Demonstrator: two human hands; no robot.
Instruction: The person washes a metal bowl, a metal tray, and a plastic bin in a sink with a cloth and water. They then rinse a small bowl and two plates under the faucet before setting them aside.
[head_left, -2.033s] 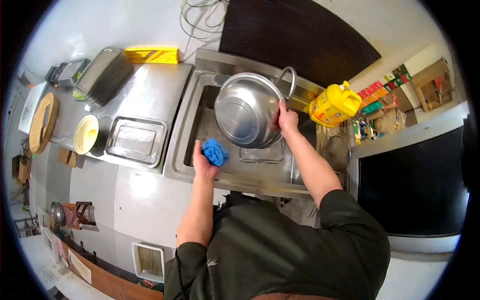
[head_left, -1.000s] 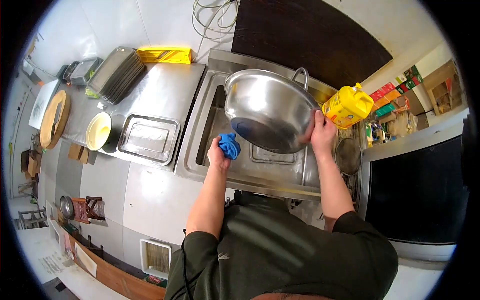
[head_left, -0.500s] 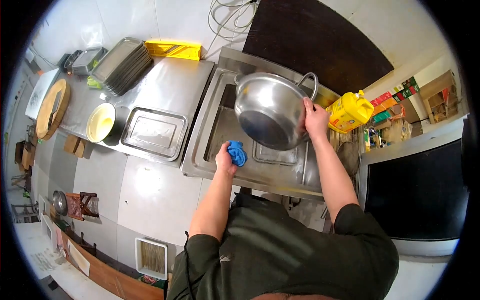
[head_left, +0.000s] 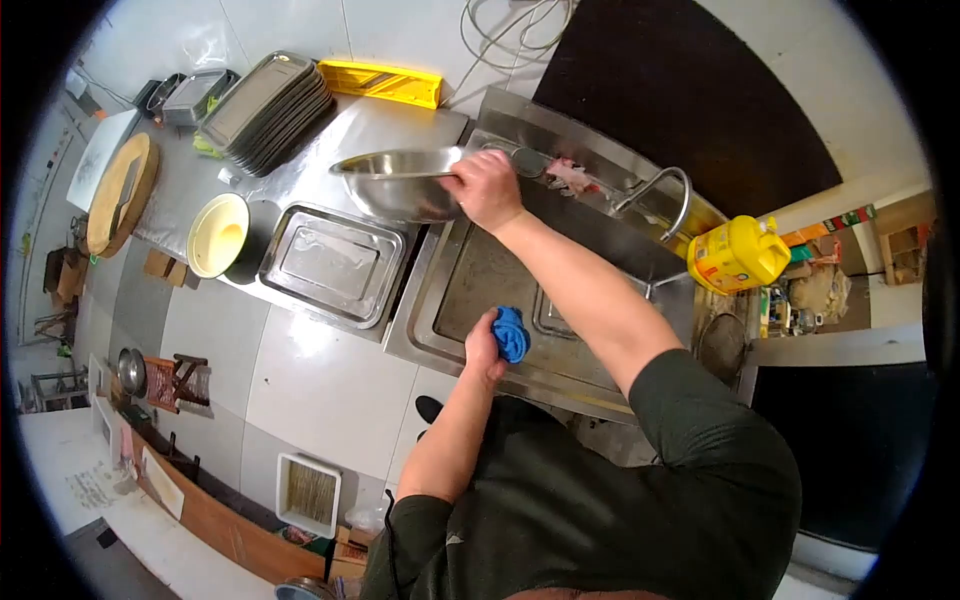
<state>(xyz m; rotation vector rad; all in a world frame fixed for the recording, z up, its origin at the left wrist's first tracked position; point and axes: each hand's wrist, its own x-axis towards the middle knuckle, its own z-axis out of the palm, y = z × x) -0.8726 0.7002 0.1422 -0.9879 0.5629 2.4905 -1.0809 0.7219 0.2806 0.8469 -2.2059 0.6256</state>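
Note:
A stainless steel basin (head_left: 405, 195) is gripped at its right rim by my right hand (head_left: 486, 190). It hangs over the gap between the sink (head_left: 475, 280) and the steel counter, its opening facing up and slightly blurred by motion. My left hand (head_left: 484, 347) is closed around a bunched blue cloth (head_left: 510, 334) above the sink's near edge. Just left of the basin, a rectangular metal tray (head_left: 330, 265) lies on the counter.
A curved faucet (head_left: 685, 190) rises at the sink's back right, beside a yellow jug (head_left: 738, 255). On the counter stand a cream bowl (head_left: 218, 236), stacked trays (head_left: 262, 110), a yellow slicer (head_left: 385, 82) and a round wooden board (head_left: 120, 195) with a knife.
My right hand has swung the basin left from over the sink toward the counter and turned it from tilted to upright. My left hand still holds the blue cloth. The view has shifted.

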